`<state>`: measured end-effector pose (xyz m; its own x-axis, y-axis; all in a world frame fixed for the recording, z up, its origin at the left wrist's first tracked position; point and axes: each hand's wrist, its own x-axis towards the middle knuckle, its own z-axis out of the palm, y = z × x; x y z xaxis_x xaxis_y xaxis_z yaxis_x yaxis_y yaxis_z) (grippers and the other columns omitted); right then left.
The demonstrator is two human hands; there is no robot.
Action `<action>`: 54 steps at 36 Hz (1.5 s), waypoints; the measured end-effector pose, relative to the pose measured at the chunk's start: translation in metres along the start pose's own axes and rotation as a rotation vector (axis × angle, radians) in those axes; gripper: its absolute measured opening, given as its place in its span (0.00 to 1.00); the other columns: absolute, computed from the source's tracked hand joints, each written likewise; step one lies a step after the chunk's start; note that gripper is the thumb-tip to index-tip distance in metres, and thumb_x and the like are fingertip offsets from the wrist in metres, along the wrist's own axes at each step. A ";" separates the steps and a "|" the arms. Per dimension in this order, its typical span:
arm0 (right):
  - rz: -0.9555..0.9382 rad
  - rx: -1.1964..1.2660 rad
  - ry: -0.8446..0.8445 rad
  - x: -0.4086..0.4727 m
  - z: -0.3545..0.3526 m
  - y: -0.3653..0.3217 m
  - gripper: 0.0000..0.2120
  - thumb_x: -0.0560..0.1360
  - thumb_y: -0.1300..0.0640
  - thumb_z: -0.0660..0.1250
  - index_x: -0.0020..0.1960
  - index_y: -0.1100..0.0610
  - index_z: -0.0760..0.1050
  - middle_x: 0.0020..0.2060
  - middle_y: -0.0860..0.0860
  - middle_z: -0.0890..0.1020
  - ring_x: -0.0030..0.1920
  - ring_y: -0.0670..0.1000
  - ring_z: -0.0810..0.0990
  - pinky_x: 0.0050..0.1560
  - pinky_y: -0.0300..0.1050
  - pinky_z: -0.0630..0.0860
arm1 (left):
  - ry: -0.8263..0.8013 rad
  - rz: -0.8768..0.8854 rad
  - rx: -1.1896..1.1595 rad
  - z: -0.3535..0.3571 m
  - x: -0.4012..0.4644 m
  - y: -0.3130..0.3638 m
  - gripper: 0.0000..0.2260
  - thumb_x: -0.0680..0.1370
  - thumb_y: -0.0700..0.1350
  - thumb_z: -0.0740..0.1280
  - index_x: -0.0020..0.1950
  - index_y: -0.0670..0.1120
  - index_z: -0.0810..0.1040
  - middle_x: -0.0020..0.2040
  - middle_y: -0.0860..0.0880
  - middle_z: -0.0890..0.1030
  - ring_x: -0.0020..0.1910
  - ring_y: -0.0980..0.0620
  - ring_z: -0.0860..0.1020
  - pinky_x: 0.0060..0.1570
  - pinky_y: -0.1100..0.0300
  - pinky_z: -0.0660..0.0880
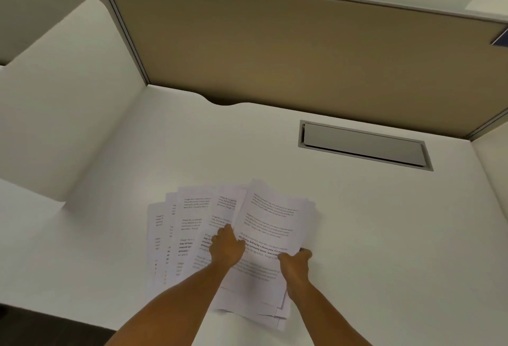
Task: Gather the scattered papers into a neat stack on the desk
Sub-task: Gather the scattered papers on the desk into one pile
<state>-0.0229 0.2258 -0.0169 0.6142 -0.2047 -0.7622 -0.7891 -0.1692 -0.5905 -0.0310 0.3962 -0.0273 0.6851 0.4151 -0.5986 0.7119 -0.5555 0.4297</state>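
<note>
Several printed white papers lie fanned out and overlapping on the white desk, near its front edge. The rightmost sheets form a thicker, slightly skewed pile. My left hand rests on the papers at the left edge of that top sheet, fingers curled against it. My right hand grips the right edge of the same pile, thumb on top and fingers under the edge. Both forearms come in from the bottom of the view and cover the lower part of the papers.
A grey cable-access flap is set into the desk at the back right. A tan partition panel closes off the back, and a white side panel stands at the left. A rounded cable notch cuts the desk's back edge.
</note>
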 end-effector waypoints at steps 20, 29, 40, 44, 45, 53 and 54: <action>-0.110 0.102 -0.146 -0.008 0.019 -0.022 0.11 0.74 0.69 0.72 0.55 0.61 0.81 0.51 0.58 0.85 0.51 0.59 0.84 0.59 0.56 0.81 | 0.099 0.055 -0.515 -0.055 -0.017 -0.034 0.15 0.75 0.42 0.73 0.59 0.41 0.76 0.57 0.44 0.82 0.50 0.48 0.81 0.46 0.57 0.80; -0.093 0.031 -0.137 -0.020 0.054 -0.025 0.19 0.72 0.68 0.74 0.61 0.60 0.75 0.51 0.58 0.83 0.49 0.58 0.83 0.52 0.51 0.81 | 0.210 -0.020 -0.575 -0.070 -0.027 -0.065 0.14 0.75 0.41 0.73 0.60 0.41 0.78 0.55 0.44 0.83 0.49 0.48 0.82 0.44 0.58 0.81; -0.205 -0.350 0.003 -0.029 0.095 -0.022 0.14 0.75 0.60 0.69 0.60 0.51 0.75 0.55 0.53 0.81 0.54 0.56 0.78 0.48 0.50 0.79 | 0.259 -0.141 -0.461 -0.060 -0.014 -0.085 0.10 0.75 0.44 0.71 0.54 0.43 0.78 0.52 0.45 0.83 0.51 0.44 0.81 0.52 0.45 0.80; -0.178 -0.579 0.088 -0.027 0.104 -0.025 0.18 0.75 0.57 0.70 0.64 0.49 0.74 0.72 0.54 0.66 0.68 0.61 0.66 0.63 0.56 0.73 | 0.294 -0.266 -0.172 -0.060 -0.009 -0.087 0.21 0.74 0.53 0.71 0.63 0.44 0.76 0.65 0.42 0.72 0.64 0.40 0.70 0.61 0.45 0.72; -0.165 -0.589 0.087 -0.026 0.106 -0.024 0.18 0.76 0.56 0.70 0.65 0.49 0.73 0.74 0.54 0.62 0.70 0.61 0.64 0.65 0.57 0.72 | 0.296 -0.280 -0.132 -0.060 -0.009 -0.088 0.23 0.74 0.55 0.71 0.65 0.45 0.75 0.68 0.42 0.69 0.67 0.39 0.66 0.63 0.44 0.70; -0.127 -0.603 0.048 -0.014 0.110 -0.021 0.21 0.75 0.55 0.71 0.66 0.52 0.71 0.75 0.55 0.54 0.69 0.62 0.59 0.63 0.56 0.73 | 0.228 -0.363 -0.143 -0.062 0.002 -0.097 0.29 0.73 0.57 0.71 0.70 0.47 0.70 0.77 0.42 0.54 0.72 0.38 0.58 0.69 0.42 0.65; -0.125 -0.602 0.043 -0.014 0.110 -0.022 0.21 0.75 0.55 0.71 0.66 0.53 0.72 0.75 0.55 0.53 0.68 0.62 0.60 0.59 0.54 0.73 | 0.232 -0.367 -0.156 -0.062 0.004 -0.098 0.28 0.73 0.56 0.72 0.69 0.47 0.71 0.76 0.42 0.54 0.71 0.38 0.58 0.68 0.42 0.65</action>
<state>-0.0146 0.3389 -0.0228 0.7113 -0.1845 -0.6782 -0.5757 -0.7064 -0.4117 -0.0883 0.4968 -0.0292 0.3869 0.7243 -0.5707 0.9165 -0.2339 0.3245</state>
